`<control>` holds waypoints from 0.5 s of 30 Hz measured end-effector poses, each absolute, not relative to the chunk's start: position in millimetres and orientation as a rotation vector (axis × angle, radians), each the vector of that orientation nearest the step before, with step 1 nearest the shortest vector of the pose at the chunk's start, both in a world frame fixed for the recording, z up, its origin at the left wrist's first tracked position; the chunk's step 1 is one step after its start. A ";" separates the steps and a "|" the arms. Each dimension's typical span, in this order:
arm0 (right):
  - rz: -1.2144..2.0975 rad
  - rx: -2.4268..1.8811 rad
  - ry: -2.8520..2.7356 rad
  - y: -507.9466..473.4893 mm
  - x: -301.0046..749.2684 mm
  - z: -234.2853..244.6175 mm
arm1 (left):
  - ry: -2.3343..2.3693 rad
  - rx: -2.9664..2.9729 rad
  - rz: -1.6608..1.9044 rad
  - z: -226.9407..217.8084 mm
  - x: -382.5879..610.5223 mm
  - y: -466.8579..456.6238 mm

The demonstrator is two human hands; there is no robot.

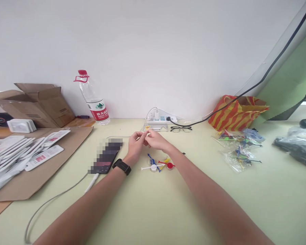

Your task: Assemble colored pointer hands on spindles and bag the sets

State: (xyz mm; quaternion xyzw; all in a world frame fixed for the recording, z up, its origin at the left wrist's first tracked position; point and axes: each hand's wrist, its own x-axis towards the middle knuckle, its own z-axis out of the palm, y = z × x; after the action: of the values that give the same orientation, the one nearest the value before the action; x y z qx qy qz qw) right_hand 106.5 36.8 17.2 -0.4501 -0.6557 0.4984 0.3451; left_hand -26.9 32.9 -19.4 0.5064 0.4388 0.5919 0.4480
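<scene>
My left hand (135, 144) and my right hand (155, 140) meet above the pale green table (168, 211), fingertips pinched together on a tiny pale piece that is too small to name. A black watch (122, 166) sits on my left wrist. Just below the hands lie small plastic toy parts: a white one (153, 167), a red one (169, 165), with blue (150, 159) and yellow (166, 160) sticks. A phone (105, 157) on a white cable lies left of my left hand.
A water bottle (94, 102) stands at the wall, with a power strip (159, 119) and glasses (181, 128) beside it. Cardboard box (38, 102) and white packets (12, 149) fill the left. A striped bag (234, 114) and clear bags of coloured parts (238, 148) lie right.
</scene>
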 end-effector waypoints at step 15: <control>1.331 -1.096 -1.628 40.1 132.2 -3.2 | 1.193 1.680 1.315 -15.4 -19.7 27.6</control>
State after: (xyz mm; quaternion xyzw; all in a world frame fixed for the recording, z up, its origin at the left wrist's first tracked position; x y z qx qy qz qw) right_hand 132.2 40.1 -3.2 -0.4281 -0.6364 0.5203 0.3756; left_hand -19.7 27.6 -15.4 0.6460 0.4587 0.5057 0.3413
